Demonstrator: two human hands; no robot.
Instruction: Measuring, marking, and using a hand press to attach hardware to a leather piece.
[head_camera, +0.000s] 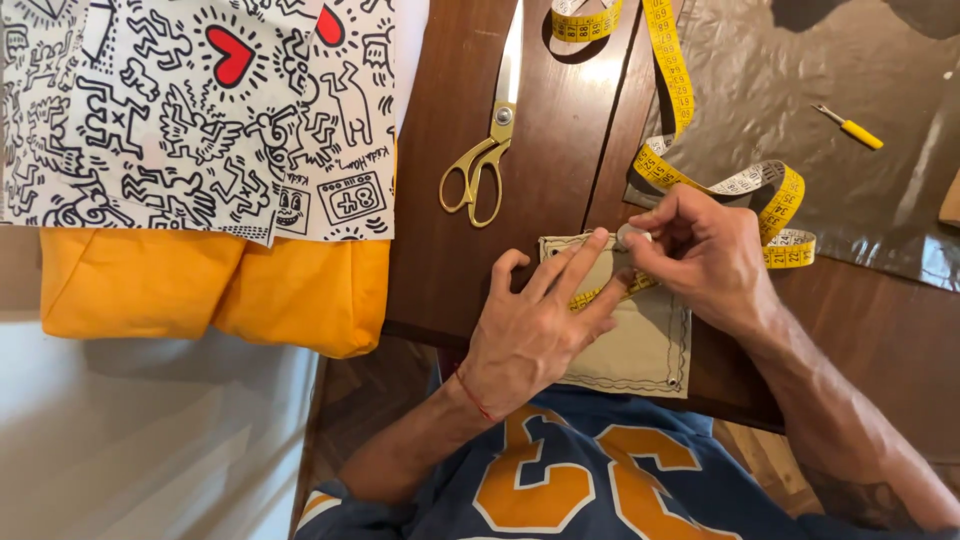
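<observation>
A beige fabric pocket piece (645, 345) with dark stitched edges lies on the dark wooden table (545, 170). My left hand (535, 325) presses flat on it, fingers spread, pinning a stretch of yellow measuring tape (680, 90) across the cloth. My right hand (705, 255) pinches a small pale chalk piece (633, 236) at the pocket's upper edge, next to my left index fingertip. The tape runs from under my hands up to the table's far edge.
Gold-handled scissors (490, 150) lie on the table above my left hand. Black-and-white figure-print fabric (190, 120) over orange cloth (210, 290) sits at left. Shiny brown material (850, 70) at right carries a yellow-handled seam ripper (850, 128).
</observation>
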